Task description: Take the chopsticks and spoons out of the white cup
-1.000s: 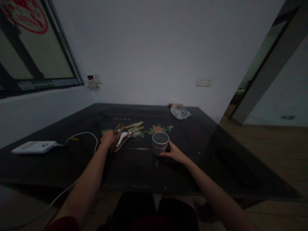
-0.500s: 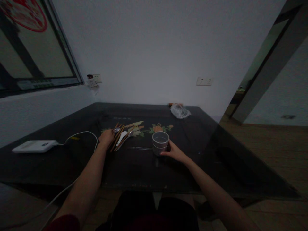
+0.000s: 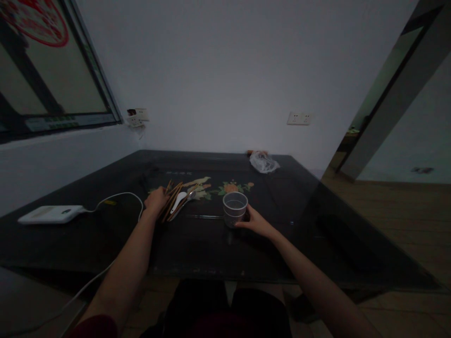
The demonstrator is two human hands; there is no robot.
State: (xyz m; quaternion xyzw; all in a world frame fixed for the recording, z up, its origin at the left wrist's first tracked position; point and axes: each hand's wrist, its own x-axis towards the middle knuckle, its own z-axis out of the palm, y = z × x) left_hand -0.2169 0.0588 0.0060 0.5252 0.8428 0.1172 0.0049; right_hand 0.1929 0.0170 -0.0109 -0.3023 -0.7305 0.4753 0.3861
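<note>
Far to the left of the clear cup [image 3: 235, 211], a white power bank [image 3: 51, 214] lies flat on the dark table [image 3: 211, 253]. A white cord [image 3: 123, 193] comes out of it, bends round toward the cup, and goes under the left arm. Then comes the left hand [image 3: 156, 203], also left of the cup. It is right up against some brown chopsticks [image 3: 173, 200], but I can't tell if its fingers are holding any.

The chopsticks lie in a messy bunch, slanted, between that hand and the cup. A white spoon [image 3: 179, 201] lies in with them. A shiny metal spoon [image 3: 191, 195] is on the side of the bunch nearer the cup. Behind the cup there is a picture of flowers [image 3: 230, 188] on the table.

The cup stands up straight on the table. The right hand [image 3: 260, 222] is on the right side of the cup, with thumb and fingers curled round it, gripping it. Behind the cup and to its right, a crumpled see-through bag [image 3: 263, 162] sits near the wall.
</note>
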